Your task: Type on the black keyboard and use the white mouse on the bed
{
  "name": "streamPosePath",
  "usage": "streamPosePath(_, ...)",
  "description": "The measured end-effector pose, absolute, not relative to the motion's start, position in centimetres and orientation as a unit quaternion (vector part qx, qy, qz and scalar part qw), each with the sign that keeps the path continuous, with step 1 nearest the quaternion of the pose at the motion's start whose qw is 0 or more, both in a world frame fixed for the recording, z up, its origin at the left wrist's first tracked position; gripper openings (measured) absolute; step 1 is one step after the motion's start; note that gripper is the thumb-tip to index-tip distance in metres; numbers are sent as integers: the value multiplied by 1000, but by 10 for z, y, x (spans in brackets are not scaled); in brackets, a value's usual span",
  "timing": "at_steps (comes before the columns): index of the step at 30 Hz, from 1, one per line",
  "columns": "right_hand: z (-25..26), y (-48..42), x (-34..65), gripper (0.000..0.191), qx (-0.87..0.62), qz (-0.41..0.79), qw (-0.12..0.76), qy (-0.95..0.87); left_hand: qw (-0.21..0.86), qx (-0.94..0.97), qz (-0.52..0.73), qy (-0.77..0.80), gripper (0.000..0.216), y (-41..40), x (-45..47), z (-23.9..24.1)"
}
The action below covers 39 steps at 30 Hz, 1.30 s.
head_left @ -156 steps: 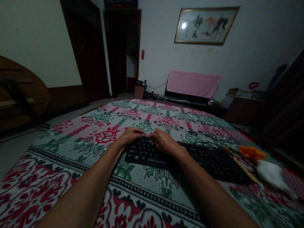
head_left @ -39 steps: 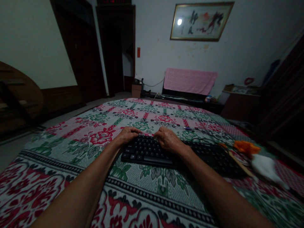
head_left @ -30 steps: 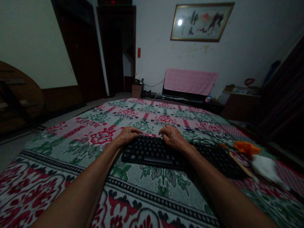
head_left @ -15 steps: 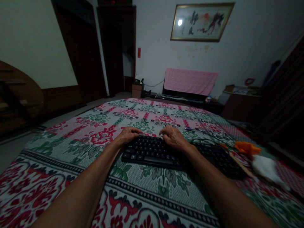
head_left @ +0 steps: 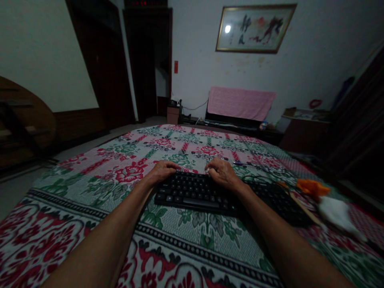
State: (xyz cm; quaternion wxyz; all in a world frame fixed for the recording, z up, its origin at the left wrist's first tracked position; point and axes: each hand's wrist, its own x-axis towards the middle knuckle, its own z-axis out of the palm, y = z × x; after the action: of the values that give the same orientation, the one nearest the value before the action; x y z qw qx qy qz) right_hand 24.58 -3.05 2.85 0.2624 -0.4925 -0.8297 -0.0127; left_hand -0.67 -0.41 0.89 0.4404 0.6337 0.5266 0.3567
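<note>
Long black plastic keyboard (head_left: 192, 191) on red-and-green floral cloth (head_left: 186, 232); left hand (head_left: 163, 171) at far-left corner, right hand (head_left: 222, 174) curled at far edge, grips unclear; edge work seems underway, next calling for steadiness

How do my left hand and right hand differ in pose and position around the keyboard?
Your left hand is by the far left corner of the keyboard; your right hand is farther right along it. The left hand stretches out flatter, while the right hand is more curled. A small white bit shows at the right hand, none at the left hand. Both are near the keyboard's far edge.
</note>
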Motion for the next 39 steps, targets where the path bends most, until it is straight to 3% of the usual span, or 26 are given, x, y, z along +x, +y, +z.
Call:
streamPosePath(3,24,-29,246,29,-464,-9,271,-843,435,647,352,517,28,-1,-9,6)
streamPosePath(11,27,-38,237,26,-474,-18,186,-860,421,655,357,516,28,3,-10,3)
streamPosePath(18,23,-34,236,28,-447,-14,238,-862,422,650,357,522,28,1,-8,5)
streamPosePath(27,37,-48,224,23,-449,-23,133,-883,430,651,360,511,29,-1,-9,4)
streamPosePath(39,36,-51,218,26,-411,4,156,-898,424,658,355,511,31,-1,-9,5)
